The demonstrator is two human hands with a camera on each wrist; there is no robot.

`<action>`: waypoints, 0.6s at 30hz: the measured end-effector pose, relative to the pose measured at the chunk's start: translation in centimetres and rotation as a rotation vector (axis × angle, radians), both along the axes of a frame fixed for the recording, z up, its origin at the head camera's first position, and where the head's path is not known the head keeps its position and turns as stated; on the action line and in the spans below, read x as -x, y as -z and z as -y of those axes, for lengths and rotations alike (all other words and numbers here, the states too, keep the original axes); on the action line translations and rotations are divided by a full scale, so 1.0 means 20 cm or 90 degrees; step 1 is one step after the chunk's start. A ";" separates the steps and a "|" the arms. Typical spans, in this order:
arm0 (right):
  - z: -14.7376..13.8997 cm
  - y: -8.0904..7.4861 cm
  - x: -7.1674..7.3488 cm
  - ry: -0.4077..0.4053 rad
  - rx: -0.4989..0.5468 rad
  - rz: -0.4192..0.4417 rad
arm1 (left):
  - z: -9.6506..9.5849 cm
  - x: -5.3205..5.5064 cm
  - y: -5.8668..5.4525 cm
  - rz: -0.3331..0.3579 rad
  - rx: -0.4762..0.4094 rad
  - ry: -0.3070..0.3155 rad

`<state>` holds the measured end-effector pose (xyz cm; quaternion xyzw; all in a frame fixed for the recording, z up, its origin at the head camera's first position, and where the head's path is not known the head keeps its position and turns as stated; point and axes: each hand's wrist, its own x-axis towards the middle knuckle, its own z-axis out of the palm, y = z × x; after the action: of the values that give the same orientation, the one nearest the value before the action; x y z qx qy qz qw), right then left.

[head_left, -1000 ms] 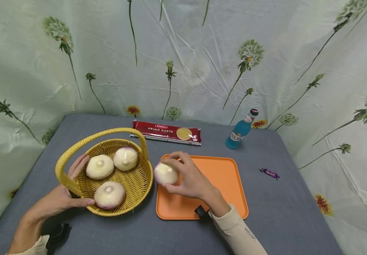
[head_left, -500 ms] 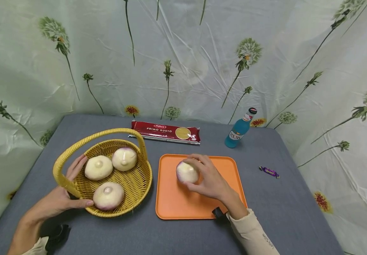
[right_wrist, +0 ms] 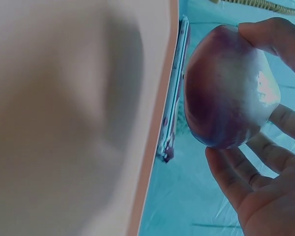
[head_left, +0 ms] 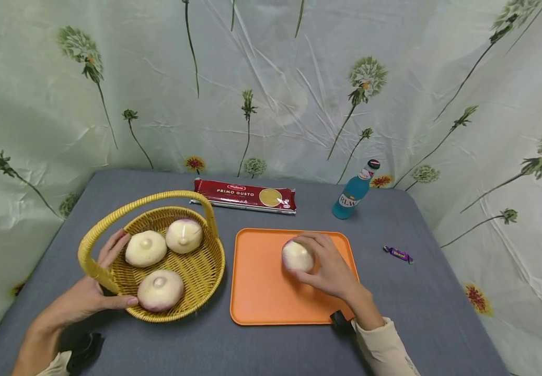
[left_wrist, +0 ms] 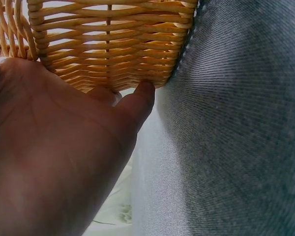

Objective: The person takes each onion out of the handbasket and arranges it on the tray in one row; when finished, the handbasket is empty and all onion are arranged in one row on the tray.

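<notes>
The right hand [head_left: 329, 266] is grasping a glossy, squat turnip [head_left: 294, 257] between curved fingers, holding it over a smooth orange tray [head_left: 261, 287], purple side facing down. The left hand [head_left: 84, 296], farther from that turnip, is bracing a yellow woven basket [head_left: 200, 271] with straightened fingers; three more turnips [head_left: 160, 292] are resting inside. Beyond, a shiny red "Primo Gusto" packet [head_left: 247, 197] is lying flat.

Tray [head_left: 261, 292]: one
Turnips [head_left: 295, 257]: four; three left of the tray, one over it
Basket [head_left: 200, 271]: one, left of the tray
Packet [head_left: 244, 196]: one, behind the tray, leftward
Bottle [head_left: 349, 197]: one, behind the tray, rightward
Sweet [head_left: 398, 254]: one, right of the tray
Worktop [head_left: 421, 318]: one, under the tray
</notes>
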<state>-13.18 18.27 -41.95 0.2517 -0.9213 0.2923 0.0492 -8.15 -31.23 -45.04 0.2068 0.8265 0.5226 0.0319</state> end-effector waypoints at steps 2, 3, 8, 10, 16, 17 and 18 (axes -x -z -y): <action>-0.02 0.00 0.00 0.004 0.000 0.003 | 0.00 0.00 0.00 -0.008 0.004 0.003; -0.03 0.01 -0.01 0.007 -0.001 0.005 | 0.00 0.00 -0.01 -0.011 0.007 0.005; -0.10 0.01 -0.01 0.017 0.004 0.015 | 0.00 0.00 0.00 -0.016 0.012 0.007; -0.12 0.02 -0.01 0.020 0.006 0.010 | 0.00 0.00 0.00 -0.014 0.010 0.007; -0.20 0.05 -0.02 0.030 -0.010 -0.005 | 0.00 0.00 0.00 -0.011 0.012 0.008; -0.21 0.05 -0.02 0.034 -0.013 -0.005 | 0.00 0.00 0.00 -0.010 0.012 0.007; -0.22 0.06 -0.02 0.038 -0.015 -0.003 | 0.00 0.00 0.00 -0.010 0.013 0.007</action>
<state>-12.75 22.65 -43.07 0.2255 -0.9316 0.2794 0.0574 -8.10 -31.21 -45.03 0.2148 0.8309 0.5125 0.0301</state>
